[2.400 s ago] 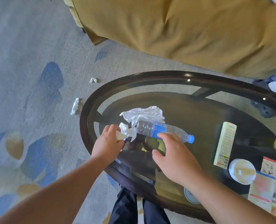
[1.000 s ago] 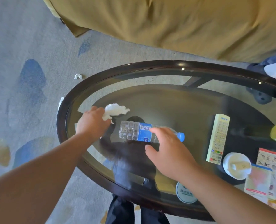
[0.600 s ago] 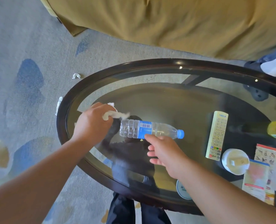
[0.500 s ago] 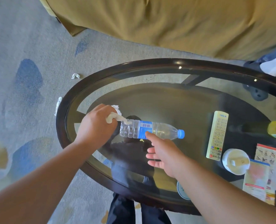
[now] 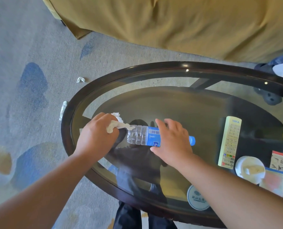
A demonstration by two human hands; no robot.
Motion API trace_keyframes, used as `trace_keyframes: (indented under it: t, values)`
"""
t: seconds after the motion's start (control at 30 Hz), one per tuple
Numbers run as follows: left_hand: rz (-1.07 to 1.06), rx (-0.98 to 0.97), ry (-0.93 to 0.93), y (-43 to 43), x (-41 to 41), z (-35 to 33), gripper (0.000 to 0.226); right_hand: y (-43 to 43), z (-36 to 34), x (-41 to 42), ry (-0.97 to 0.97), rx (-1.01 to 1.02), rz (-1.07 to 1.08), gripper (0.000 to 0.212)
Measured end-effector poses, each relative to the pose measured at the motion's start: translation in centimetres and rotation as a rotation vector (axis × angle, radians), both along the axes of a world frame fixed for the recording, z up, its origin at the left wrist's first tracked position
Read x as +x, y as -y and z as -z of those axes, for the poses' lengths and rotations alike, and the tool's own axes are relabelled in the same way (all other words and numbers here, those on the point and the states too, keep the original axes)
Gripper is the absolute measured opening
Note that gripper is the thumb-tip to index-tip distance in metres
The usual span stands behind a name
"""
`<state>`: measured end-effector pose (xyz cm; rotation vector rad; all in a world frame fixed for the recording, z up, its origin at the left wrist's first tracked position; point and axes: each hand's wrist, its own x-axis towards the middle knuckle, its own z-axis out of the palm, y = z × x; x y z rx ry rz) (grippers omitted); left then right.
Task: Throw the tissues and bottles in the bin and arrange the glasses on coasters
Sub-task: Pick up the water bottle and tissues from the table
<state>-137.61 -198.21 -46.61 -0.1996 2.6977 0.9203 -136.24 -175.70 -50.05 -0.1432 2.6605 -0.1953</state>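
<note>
Head view, left hand [image 5: 96,138]: closed in a fist round a crumpled white tissue [image 5: 115,124], which pokes out past the knuckles and reaches the bottle's base.
Head view, right hand [image 5: 172,141]: lies over the neck half of the bottle, fingers [image 5: 160,123] spread and arched across it, thumb on the near side; not yet clamped, so I read it as open and about to close.
Bottle [image 5: 143,137]: clear plastic, blue label, blue cap [image 5: 192,140] pointing right; it lies on its side on the glass desk [image 5: 154,71].
Loose tissues: one on the carpet [image 5: 80,79] well clear of the desk, another [image 5: 63,109] just beside the desk's left rim.
Coaster [image 5: 197,198]: near edge of the desk, bare; no glasses or bin in sight.
Other items: remote control [image 5: 229,141], white dish [image 5: 250,169], leaflets [image 5: 282,162] on the right.
Step in hand: gathering rubbish off the desk, tissue secured and bottle being taken.
Next move: close the right hand firmly on the smooth bottle, lift it, then collect the floor tissues and find the bin.
</note>
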Motion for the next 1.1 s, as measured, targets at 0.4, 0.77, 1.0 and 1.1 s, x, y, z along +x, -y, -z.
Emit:
trace_keyframes:
  t: [0.4, 0.77, 1.0, 1.1]
  values:
    - [-0.069, -0.045, 0.000, -0.4, 1.0, -2.4, 0.012, 1.1, -2.1, -1.5, 0.085, -0.135, 0.155, 0.056]
    - [-0.290, 0.002, -0.046, 0.4, 4.2, -17.4, 0.011, 3.3, -19.7, -1.8, -0.009, -0.760, 0.307, 0.053]
    - [-0.528, -0.109, -0.231, 4.5, 8.8, -26.9, 0.030, 9.0, -28.4, -1.0, -0.027, -0.909, 0.103, 0.046]
    - [-0.634, -0.158, -0.287, 7.7, 11.7, -31.0, 0.032, 12.2, -32.4, 0.2, 0.012, -0.957, 0.014, 0.046]
